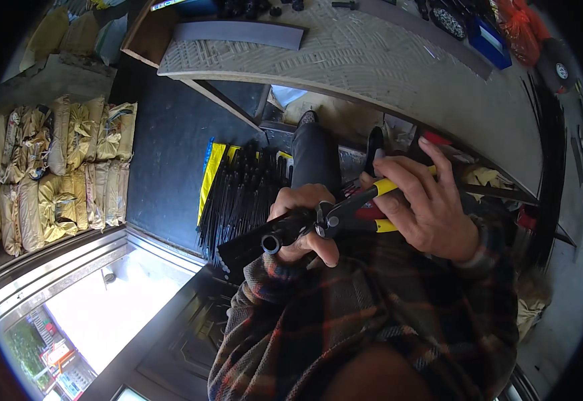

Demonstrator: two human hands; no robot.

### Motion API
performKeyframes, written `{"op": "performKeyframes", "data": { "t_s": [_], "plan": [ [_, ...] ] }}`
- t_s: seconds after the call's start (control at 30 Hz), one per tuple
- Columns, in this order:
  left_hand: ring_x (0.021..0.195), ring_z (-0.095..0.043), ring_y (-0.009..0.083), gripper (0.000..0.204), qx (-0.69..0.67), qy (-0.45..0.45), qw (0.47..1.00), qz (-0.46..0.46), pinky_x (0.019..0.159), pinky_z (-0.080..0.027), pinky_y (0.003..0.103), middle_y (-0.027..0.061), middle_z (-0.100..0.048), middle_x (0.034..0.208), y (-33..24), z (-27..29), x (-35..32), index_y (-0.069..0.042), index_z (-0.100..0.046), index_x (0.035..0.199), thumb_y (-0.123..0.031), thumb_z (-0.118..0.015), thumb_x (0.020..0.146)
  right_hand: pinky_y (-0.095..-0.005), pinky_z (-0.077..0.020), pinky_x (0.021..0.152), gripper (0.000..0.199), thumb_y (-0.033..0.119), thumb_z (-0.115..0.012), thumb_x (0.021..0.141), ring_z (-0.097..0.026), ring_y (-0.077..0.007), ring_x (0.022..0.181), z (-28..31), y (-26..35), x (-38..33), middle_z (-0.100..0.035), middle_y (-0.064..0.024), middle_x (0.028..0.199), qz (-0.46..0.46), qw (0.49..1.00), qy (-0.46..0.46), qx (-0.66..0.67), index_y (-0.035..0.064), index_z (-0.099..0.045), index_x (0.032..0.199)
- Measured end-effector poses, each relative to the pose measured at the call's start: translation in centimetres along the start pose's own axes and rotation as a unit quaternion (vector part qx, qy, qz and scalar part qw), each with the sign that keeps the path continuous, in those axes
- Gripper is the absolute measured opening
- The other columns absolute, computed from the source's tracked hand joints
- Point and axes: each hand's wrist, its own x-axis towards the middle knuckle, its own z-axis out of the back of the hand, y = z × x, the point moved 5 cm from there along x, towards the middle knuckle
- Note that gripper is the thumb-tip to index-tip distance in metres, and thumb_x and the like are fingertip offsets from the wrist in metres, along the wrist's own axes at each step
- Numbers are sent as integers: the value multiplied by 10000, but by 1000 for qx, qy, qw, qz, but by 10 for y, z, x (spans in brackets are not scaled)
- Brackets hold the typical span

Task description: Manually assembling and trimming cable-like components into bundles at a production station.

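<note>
In my right hand (431, 214) is a pair of pliers (332, 221) with red and yellow handles. My fingers lie over the upper handle and the handles are spread apart. The metal jaws meet a black tubular part (272, 242) whose round hollow end faces up toward me. My left hand (299, 196) is closed around this part, just beside the plier jaws. Whether the jaws bite on it cannot be made out. Below my left hand, a dense bundle of thin black rods (248, 180) stands against my leg, next to a yellow and blue wrapper (212, 175).
A grey workbench (365, 73) spans the far side, with a grey strip (238, 33), a blue box (490, 45) and a red plastic bag (522, 33) on it. Stacked sacks (64, 177) line the left. A bright doorway (97, 301) opens at the lower left.
</note>
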Motion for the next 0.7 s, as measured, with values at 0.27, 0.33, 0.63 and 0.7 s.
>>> {"op": "performKeyframes", "data": {
  "t_s": [0.27, 0.33, 0.63, 0.7],
  "plan": [
    [589, -431, 122, 589, 68, -4, 993, 100, 530, -344, 283, 14, -506, 670, -1, -5, -3, -95, -411, 834, -415, -810, 543, -360, -412, 683, 192, 164, -605, 783, -493, -225, 869, -4, -6, -4, -434, -99, 1030, 34, 999, 19, 33, 62, -585, 943],
    [587, -416, 115, 589, 74, -12, 990, 116, 523, -333, 273, 9, -492, 663, -4, -7, -3, -94, -404, 832, -430, -802, 558, -415, -432, 670, 167, 96, -618, 750, -517, -292, 851, -4, -8, -2, -453, -156, 1066, 40, 996, 13, 78, 26, -534, 876],
    [612, -407, 110, 609, 161, -25, 978, 128, 536, -338, 252, 18, -463, 674, -2, 4, -14, -80, -383, 846, -498, -761, 616, -409, -437, 678, 156, 127, -618, 759, -520, -279, 869, -4, -12, 1, -452, -142, 1055, 56, 996, 33, 59, 39, -559, 873],
    [623, -419, 115, 605, 197, -19, 973, 123, 551, -354, 252, 20, -464, 685, -5, 3, -14, -76, -387, 854, -503, -753, 628, -403, -438, 679, 160, 133, -616, 760, -521, -274, 869, -2, -12, 2, -452, -140, 1053, 61, 996, 34, 52, 40, -566, 880]
  ]
}}
